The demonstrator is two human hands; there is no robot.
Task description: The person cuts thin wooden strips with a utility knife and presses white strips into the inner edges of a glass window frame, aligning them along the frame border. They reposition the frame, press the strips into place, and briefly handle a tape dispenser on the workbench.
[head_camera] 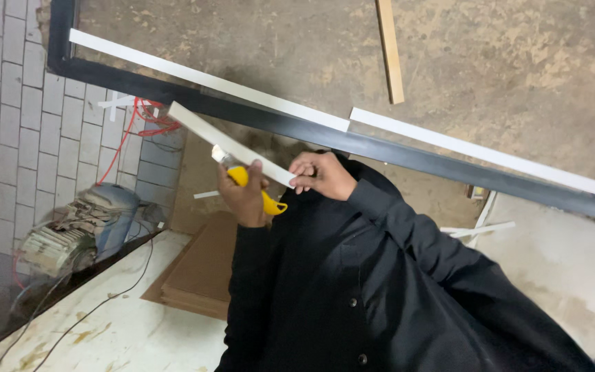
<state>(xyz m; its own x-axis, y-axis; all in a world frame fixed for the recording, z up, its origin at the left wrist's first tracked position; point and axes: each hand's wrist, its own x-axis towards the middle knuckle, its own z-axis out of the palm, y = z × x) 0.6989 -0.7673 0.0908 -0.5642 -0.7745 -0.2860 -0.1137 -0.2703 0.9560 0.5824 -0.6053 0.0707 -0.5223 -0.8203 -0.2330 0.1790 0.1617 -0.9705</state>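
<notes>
Concrete floor (518, 62) (dusty, stained) carries a black frame (380, 146), a wooden slat (390, 52) and stacked boards (201, 269).

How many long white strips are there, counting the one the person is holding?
3 long ones: one white strip held in both hands, one along the black frame's upper left, one along its right. Small white offcuts lie on the floor; more may be hidden.

Dim, flat indoor light with no clear source; soft shadows under the black frame (380, 148). The dark jacket (380, 289) loses detail. Slight motion blur, tilted view, edges mildly stretched
</notes>
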